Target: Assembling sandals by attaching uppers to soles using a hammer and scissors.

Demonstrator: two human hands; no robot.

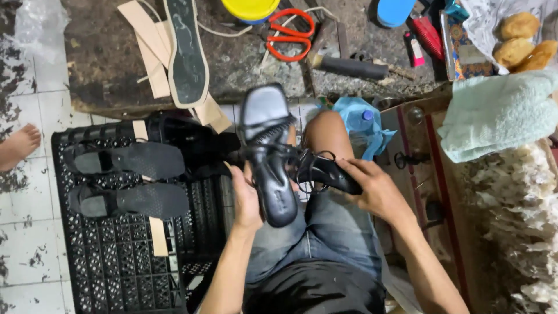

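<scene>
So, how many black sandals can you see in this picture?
4: one in the left hand, sandal; one in the right hand, sandal; two soles-up on the black crate. More may be hidden.

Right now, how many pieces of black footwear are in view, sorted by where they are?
Sandals held in the hands: 2 (left hand on sandal, right hand on second sandal)
Soles lying on the black crate: 2 ()
Insole on the workbench: 1 ()
Total: 5
</scene>
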